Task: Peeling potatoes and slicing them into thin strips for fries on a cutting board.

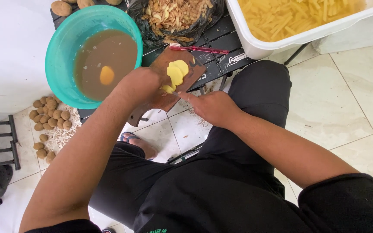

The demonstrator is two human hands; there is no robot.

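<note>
White floor tiles surround a low black table (221, 36); on its brown wooden cutting board (162, 69), the left hand (141, 86) pins yellow peeled potato slices (175, 73) under curled fingers (158, 88), just beside the right hand (212, 107) gripping a small knife (175, 93).

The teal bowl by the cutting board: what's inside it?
The teal bowl holds murky brown water with one peeled yellow potato showing at the surface. The water is too cloudy to tell whether anything else lies beneath it.
</note>
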